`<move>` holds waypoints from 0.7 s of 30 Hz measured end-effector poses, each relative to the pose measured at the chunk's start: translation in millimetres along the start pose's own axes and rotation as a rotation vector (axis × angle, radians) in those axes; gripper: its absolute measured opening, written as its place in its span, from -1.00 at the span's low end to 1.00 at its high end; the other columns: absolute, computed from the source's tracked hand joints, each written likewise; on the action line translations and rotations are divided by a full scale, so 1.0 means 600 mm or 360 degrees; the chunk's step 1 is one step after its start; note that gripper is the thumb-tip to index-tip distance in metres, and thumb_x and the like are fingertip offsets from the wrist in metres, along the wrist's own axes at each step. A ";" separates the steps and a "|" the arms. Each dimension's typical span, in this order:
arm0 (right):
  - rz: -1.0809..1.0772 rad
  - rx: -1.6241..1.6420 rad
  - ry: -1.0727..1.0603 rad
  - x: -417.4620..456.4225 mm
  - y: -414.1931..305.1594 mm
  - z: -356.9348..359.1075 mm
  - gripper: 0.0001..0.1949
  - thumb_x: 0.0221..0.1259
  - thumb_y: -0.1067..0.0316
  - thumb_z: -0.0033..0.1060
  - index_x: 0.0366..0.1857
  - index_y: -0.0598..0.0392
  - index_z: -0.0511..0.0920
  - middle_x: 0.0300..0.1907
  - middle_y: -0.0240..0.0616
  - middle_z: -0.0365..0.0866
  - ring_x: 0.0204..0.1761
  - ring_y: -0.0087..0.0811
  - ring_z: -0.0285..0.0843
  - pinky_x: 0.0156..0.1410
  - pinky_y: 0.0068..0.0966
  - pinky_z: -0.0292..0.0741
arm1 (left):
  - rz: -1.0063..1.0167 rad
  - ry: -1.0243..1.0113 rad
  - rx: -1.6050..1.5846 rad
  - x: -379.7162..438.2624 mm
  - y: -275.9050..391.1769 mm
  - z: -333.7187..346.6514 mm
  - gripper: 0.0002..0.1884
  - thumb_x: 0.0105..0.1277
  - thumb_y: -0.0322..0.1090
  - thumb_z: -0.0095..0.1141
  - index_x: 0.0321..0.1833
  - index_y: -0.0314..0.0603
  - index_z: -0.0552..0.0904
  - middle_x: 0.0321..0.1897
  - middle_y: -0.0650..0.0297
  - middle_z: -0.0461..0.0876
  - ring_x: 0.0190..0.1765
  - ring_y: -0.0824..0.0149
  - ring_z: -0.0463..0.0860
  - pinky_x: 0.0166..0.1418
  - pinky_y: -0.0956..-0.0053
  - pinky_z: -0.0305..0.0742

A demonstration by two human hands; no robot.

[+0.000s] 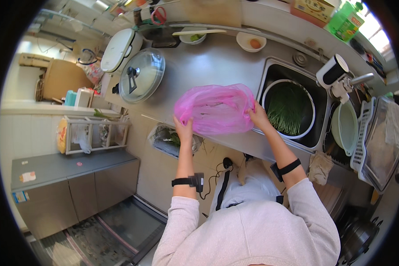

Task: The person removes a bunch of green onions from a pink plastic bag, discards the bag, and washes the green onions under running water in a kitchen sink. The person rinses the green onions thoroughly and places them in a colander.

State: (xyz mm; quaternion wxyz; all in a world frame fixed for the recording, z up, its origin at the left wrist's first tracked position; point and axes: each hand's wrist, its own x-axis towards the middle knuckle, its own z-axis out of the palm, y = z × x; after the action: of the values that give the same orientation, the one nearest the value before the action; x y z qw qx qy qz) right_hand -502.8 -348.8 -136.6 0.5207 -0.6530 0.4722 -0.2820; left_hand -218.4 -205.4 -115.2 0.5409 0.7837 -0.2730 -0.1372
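A thin pink plastic bag [219,109] is spread wide at the front edge of the steel counter [199,63]. My left hand [184,128] pinches its left rim, and my right hand [260,116] grips the right rim. Inside the bag lie a few small green scraps. Close to my right hand, a bundle of long green stalks, likely chives [286,106], sits in a round white-rimmed basin [314,109] within the sink [322,128]. Below my left hand, a lined waste bin [166,146] on the floor holds green trimmings.
A glass-lidded pan [142,75] and a white lidded appliance [118,50] stand at the left. Behind the bag are a bowl with greens [193,36] and a bowl with an egg [251,40]. A faucet [340,83] overhangs the sink, with a green colander [345,128] and dish rack [362,136] to its right.
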 end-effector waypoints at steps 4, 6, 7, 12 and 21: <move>-0.0114 0.0112 0.0066 -0.014 -0.125 -0.019 -0.63 0.30 0.55 -0.13 0.17 0.13 0.46 -0.35 -0.27 0.68 -0.30 -0.36 0.64 -0.14 -0.49 0.51 | -0.0384 -0.0086 -0.0057 0.013 0.077 -0.045 -0.74 0.37 -0.42 -0.04 0.03 -0.40 0.55 -0.15 0.20 0.62 -0.09 0.45 0.54 0.03 0.57 0.42; -0.0225 0.0228 0.0137 -0.031 -0.189 -0.015 -0.66 0.32 0.58 -0.17 0.12 0.16 0.51 -0.40 -0.28 0.61 -0.40 -0.50 0.51 -0.23 -0.59 0.46 | -0.0283 0.0114 -0.0385 0.004 0.059 -0.097 -0.74 0.38 -0.44 -0.07 0.04 -0.41 0.55 -0.13 0.22 0.62 -0.07 0.43 0.54 0.05 0.56 0.42; -0.0311 0.0203 0.0173 -0.030 -0.196 -0.003 -0.65 0.31 0.59 -0.17 0.12 0.16 0.51 -0.39 -0.27 0.61 -0.41 -0.51 0.49 -0.24 -0.59 0.45 | -0.0226 0.0207 -0.0547 0.003 0.053 -0.118 -0.74 0.38 -0.45 -0.08 0.04 -0.41 0.55 -0.12 0.22 0.62 -0.06 0.42 0.54 0.06 0.55 0.42; -0.0302 -0.0007 -0.0069 -0.042 -0.227 0.043 -0.62 0.22 0.69 -0.22 0.03 0.19 0.58 -0.35 -0.25 0.60 -0.43 -0.58 0.38 -0.27 -0.62 0.40 | -0.0241 0.0081 -0.0409 -0.004 0.039 -0.224 -0.67 0.44 -0.36 -0.09 0.16 -0.39 0.51 0.04 0.20 0.58 0.06 0.37 0.53 0.17 0.46 0.39; -0.0702 0.0300 0.0104 -0.111 -0.363 0.189 -0.64 0.22 0.71 -0.26 -0.10 0.21 0.62 -0.37 -0.34 0.50 -0.48 -0.59 0.37 -0.35 -0.67 0.34 | -0.0044 0.0187 -0.0718 -0.020 0.035 -0.421 -0.69 0.42 -0.32 -0.08 0.13 -0.31 0.53 -0.07 0.21 0.61 -0.07 0.38 0.56 0.08 0.47 0.43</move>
State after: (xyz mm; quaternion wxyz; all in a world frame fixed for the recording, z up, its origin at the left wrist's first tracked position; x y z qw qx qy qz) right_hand -361.1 -238.8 44.0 0.4898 -0.6793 0.3064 -0.4526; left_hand -105.0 -9.0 -1.5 0.7153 0.6533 -0.1928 -0.1563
